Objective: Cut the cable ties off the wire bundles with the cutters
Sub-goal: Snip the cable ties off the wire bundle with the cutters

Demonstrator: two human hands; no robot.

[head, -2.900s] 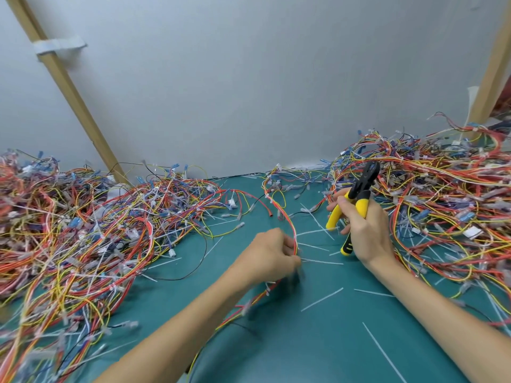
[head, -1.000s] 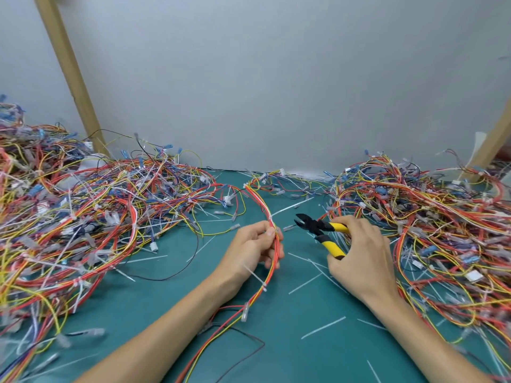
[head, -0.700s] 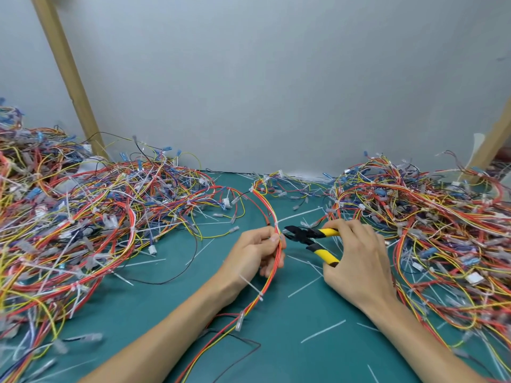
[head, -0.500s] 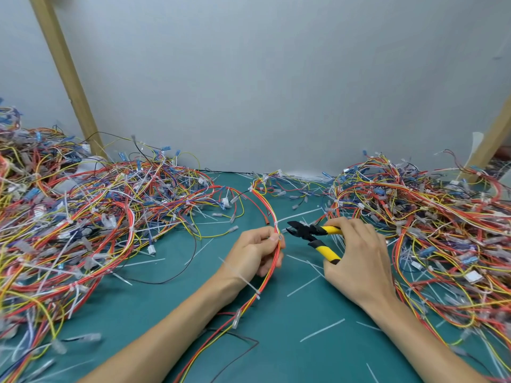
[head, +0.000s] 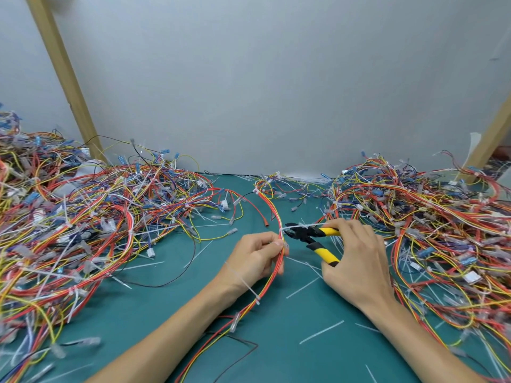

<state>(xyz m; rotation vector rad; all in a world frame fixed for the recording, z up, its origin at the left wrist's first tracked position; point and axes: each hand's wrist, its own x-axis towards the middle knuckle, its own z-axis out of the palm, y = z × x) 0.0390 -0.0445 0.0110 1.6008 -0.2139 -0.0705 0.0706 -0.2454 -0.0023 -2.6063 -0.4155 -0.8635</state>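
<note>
Cutters [head: 311, 235] with yellow handles sit in the right hand [head: 356, 261], whose fingers [head: 341, 227] curl round both grips; the black jaws point at a white cable tie [head: 300, 225] just above the left fingers [head: 272, 244]. Those fingers pinch a red and yellow wire bundle [head: 272, 208] that arcs over the green tabletop [head: 276, 352]. Whether the blades touch the tie seems unclear. A second tie [head: 257, 300] rings the bundle below the left hand [head: 254, 258]. Loose wire heaps [head: 83, 230] lie left and right of the fingers.
</note>
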